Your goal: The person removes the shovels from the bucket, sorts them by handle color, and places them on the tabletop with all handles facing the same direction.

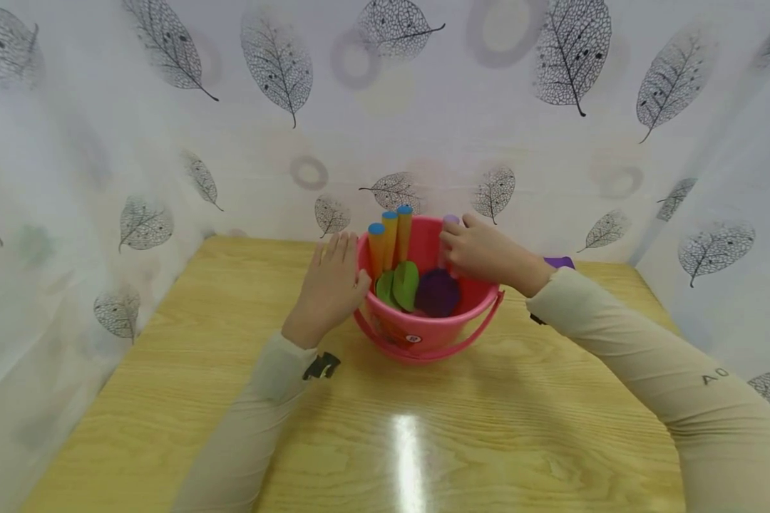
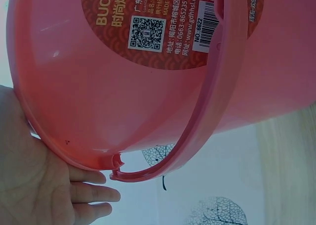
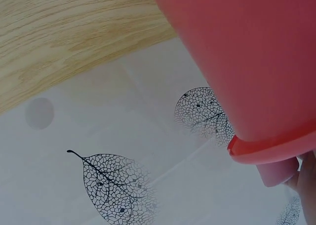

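Observation:
A pink bucket (image 1: 417,331) stands on the table with its handle hanging toward me. My left hand (image 1: 327,288) lies with straight fingers against its left rim; in the left wrist view the fingers (image 2: 94,192) reach past the rim beside the handle joint. At the right rim my right hand (image 1: 484,251) grips the lilac handle (image 1: 450,219) of a toy sand tool, whose end (image 3: 279,173) pokes past the rim in the right wrist view. Inside the bucket are a dark purple rounded piece (image 1: 438,292), green rounded blades (image 1: 406,285) and several orange handles (image 1: 390,239) with blue ends.
Behind my right wrist a purple object (image 1: 560,262) shows, mostly hidden. The wooden table (image 1: 359,427) meets a leaf-printed curtain (image 1: 385,107) at the back and both sides.

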